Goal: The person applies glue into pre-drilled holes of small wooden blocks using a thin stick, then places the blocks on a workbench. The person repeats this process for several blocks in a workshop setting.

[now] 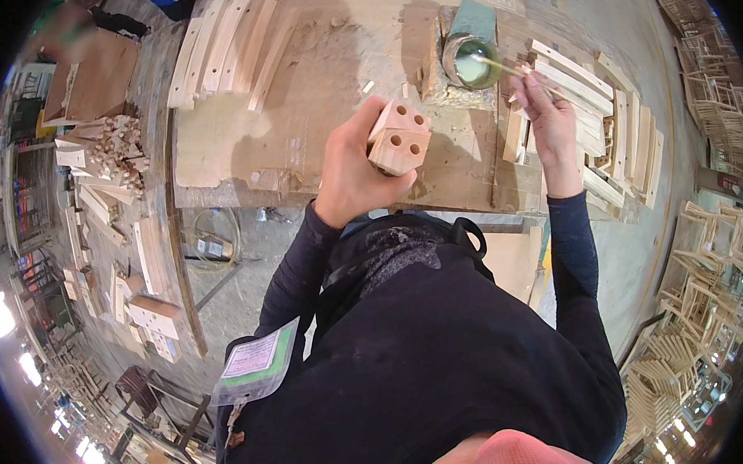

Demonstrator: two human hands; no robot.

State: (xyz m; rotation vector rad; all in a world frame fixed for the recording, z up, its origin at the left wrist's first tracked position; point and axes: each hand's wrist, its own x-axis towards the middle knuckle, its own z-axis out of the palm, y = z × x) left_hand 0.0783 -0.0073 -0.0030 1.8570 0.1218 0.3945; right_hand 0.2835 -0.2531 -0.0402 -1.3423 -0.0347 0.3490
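Observation:
My left hand point(350, 167) is wrapped round a pair of wooden pieces point(401, 138), held side by side over the workbench. Their end faces point up, each with two round holes. Pinched in my right hand point(550, 123) is a thin wooden stick point(508, 68), its far tip inside a round pot point(455, 75). Whitish liquid, like glue, shows in the pot. Two small dowel-like bits point(368, 87) lie on the bench just beyond my left hand.
Long wooden slats point(228, 49) lie at the bench's far left. More slats point(629, 131) are stacked by my right hand. A green block point(473, 20) stands behind the pot. Left of the bench is a heap of wood offcuts point(120, 149); wooden frames point(669, 375) fill the right side.

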